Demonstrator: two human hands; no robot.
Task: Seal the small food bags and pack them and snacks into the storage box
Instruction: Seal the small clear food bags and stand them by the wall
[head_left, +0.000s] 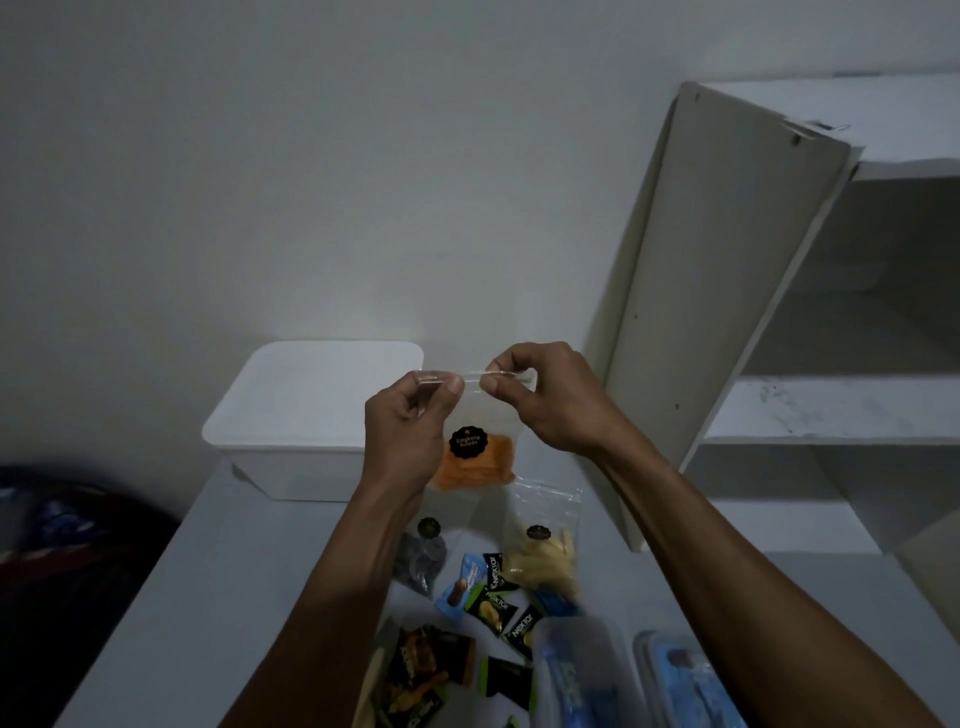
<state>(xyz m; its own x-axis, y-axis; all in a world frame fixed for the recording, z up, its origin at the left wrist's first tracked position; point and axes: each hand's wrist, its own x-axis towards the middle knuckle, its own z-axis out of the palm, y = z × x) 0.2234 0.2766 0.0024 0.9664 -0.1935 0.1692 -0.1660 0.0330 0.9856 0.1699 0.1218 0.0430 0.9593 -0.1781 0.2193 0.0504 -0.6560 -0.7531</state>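
Plainly, the risk lies in the zip strip: if the two hands press unevenly, or skip the stretch between them, the small clear plastic bag of orange snack with a round black label (470, 447) may look closed yet stay partly open, and could spill once packed. A slack hold could also let it drop among the snacks below. The left hand (410, 431) pinches the top strip near its left end between thumb and fingers, the right hand (545, 395) pinches the same strip just right of the middle, and the thumbs stand close together. Both forearms reach forward and up, so the bag hangs in the air above the white table (208, 597), in front of the closed white plastic storage box (311, 410). Beneath it lie a clear bag of pale yellow pieces (543, 556), a clear bag of dark pieces (423, 558), apparently not yet packed, and small wrapped snacks (493, 597).
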